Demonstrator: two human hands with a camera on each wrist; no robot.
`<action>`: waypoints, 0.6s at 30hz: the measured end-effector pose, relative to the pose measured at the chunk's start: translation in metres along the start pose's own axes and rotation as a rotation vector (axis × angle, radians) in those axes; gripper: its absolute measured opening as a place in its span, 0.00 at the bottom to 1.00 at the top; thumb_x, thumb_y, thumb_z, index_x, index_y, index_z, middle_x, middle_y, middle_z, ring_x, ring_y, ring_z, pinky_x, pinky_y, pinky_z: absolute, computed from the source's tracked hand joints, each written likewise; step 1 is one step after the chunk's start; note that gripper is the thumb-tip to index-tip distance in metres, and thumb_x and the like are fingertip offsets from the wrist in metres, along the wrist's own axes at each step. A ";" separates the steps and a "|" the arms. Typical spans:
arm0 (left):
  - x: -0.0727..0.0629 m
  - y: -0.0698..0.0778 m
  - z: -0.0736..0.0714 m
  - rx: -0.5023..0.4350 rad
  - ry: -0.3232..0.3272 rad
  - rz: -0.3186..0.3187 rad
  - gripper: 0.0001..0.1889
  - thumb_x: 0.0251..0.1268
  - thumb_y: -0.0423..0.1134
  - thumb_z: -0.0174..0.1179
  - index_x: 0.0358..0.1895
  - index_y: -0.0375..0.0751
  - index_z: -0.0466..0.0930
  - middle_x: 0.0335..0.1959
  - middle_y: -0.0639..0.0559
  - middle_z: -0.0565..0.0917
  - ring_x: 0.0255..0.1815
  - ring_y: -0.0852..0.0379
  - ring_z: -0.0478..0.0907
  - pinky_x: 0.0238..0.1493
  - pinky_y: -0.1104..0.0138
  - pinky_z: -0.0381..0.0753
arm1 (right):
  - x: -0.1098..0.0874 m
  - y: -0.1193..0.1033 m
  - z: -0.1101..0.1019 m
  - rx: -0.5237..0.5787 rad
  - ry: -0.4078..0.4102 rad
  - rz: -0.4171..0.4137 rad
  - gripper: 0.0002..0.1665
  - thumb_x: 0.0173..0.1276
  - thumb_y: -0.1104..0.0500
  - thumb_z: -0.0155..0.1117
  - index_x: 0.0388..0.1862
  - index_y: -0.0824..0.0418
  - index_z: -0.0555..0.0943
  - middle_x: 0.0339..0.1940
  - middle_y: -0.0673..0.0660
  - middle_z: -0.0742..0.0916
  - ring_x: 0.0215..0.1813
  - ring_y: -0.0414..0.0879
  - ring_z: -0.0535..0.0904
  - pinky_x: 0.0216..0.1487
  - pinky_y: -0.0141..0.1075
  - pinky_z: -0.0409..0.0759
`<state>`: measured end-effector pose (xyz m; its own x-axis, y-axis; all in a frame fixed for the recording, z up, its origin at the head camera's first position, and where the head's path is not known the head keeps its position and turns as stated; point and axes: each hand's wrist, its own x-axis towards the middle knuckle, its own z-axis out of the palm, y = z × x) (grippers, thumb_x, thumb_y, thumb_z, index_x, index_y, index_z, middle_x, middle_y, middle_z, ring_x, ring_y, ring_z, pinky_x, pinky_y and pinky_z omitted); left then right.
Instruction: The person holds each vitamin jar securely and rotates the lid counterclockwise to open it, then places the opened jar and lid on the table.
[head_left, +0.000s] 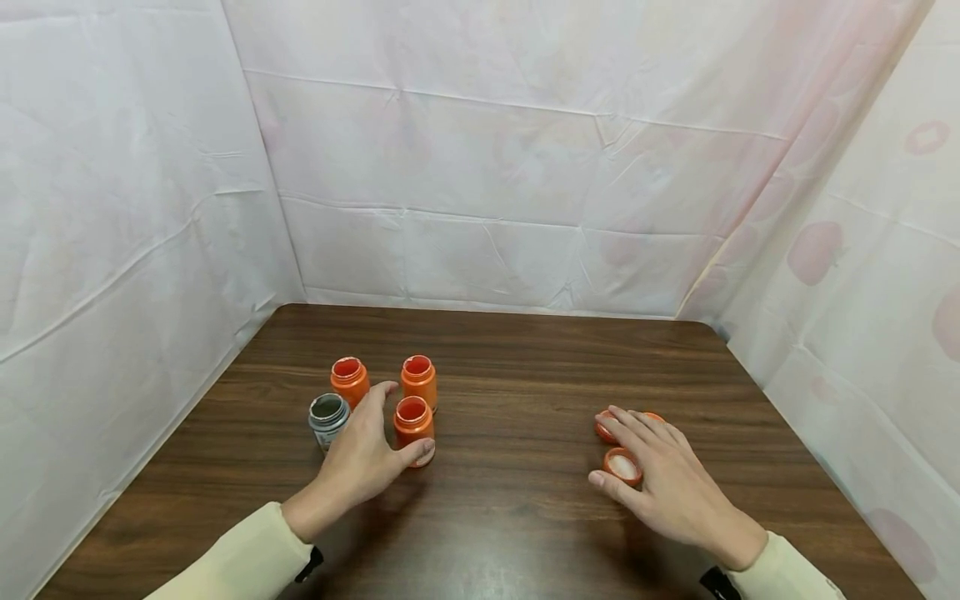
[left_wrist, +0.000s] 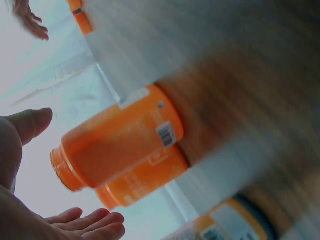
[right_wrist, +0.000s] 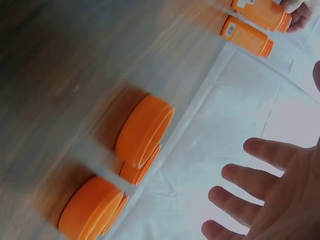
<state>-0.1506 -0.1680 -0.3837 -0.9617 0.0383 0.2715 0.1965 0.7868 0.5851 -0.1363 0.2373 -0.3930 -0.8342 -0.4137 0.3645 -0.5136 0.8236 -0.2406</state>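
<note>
My left hand (head_left: 360, 454) is spread beside an open orange jar (head_left: 413, 423), its thumb in front of the jar and its fingers to the left. In the left wrist view the fingers (left_wrist: 102, 225) and thumb stand apart from that jar (left_wrist: 122, 137). Two more open orange jars, one at the back left (head_left: 349, 382) and another behind the front jar (head_left: 419, 383), stand upright. A grey open jar (head_left: 328, 421) is partly hidden by my left hand. My right hand (head_left: 671, 479) hovers with spread fingers over orange lids, including a near lid (head_left: 622, 467) lying inside up.
Jars and lids share a dark wooden table (head_left: 510, 375), the jars on its left and the lids on its right. White sheets (head_left: 465, 167) hang behind the table and along both sides.
</note>
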 end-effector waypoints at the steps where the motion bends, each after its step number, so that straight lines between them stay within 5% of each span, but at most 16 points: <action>1: 0.001 0.000 -0.002 0.015 0.003 0.013 0.50 0.50 0.53 0.80 0.71 0.33 0.65 0.65 0.37 0.76 0.66 0.39 0.74 0.64 0.43 0.73 | 0.000 0.002 -0.001 -0.002 -0.001 0.001 0.43 0.69 0.31 0.64 0.77 0.50 0.71 0.77 0.55 0.73 0.76 0.60 0.64 0.71 0.60 0.56; 11: 0.004 -0.003 -0.024 0.109 0.024 0.142 0.52 0.50 0.62 0.78 0.74 0.38 0.64 0.73 0.39 0.70 0.73 0.39 0.67 0.68 0.41 0.68 | 0.000 0.021 -0.008 -0.017 -0.021 0.043 0.42 0.72 0.34 0.63 0.80 0.46 0.67 0.79 0.57 0.69 0.77 0.62 0.61 0.70 0.64 0.53; 18: 0.010 -0.017 -0.038 0.220 0.025 0.177 0.59 0.48 0.70 0.74 0.77 0.37 0.61 0.78 0.36 0.62 0.79 0.35 0.56 0.75 0.40 0.54 | 0.001 0.033 -0.012 -0.036 -0.034 0.070 0.42 0.72 0.34 0.62 0.80 0.45 0.66 0.79 0.58 0.68 0.77 0.66 0.60 0.70 0.66 0.51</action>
<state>-0.1558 -0.2042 -0.3620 -0.9106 0.1740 0.3748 0.3120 0.8842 0.3476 -0.1518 0.2687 -0.3897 -0.8745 -0.3670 0.3170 -0.4467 0.8641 -0.2320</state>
